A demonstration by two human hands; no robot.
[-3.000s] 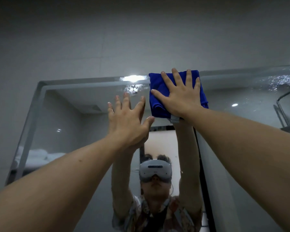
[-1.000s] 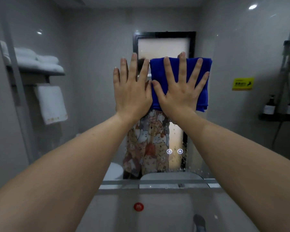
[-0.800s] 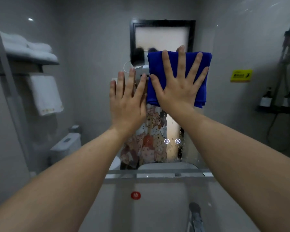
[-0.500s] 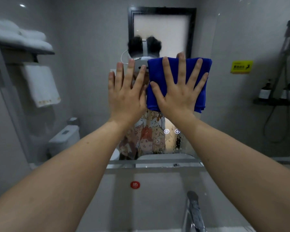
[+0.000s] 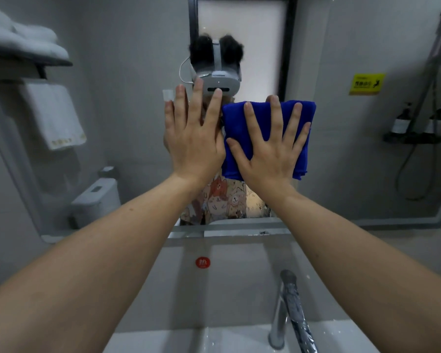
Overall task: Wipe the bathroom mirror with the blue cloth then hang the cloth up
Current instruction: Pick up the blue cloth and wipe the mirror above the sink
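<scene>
Head view showed the right hand (image 5: pixel 266 154), fingers splayed flat, pressing the folded blue cloth (image 5: pixel 261 121) on the mirror (image 5: pixel 354 174) at centre, left hand (image 5: pixel 194 138) flat at nine o'clock; unpinched, the cloth might have slipped toward the tap (image 5: pixel 290 309) at six

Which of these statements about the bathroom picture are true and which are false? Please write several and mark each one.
1. The right hand presses the blue cloth flat against the mirror. True.
2. The left hand holds a corner of the cloth. False: it lies flat on the glass beside the cloth, fingers straight, holding nothing.
3. The cloth is already hanging up. False: it is on the mirror under the right hand.
4. A metal tap stands at the sink below the mirror. True.
5. A yellow sign shows in the mirror, right of the cloth. True.
6. The red round sticker is on the cloth. False: it is on the wall below the mirror.
</scene>
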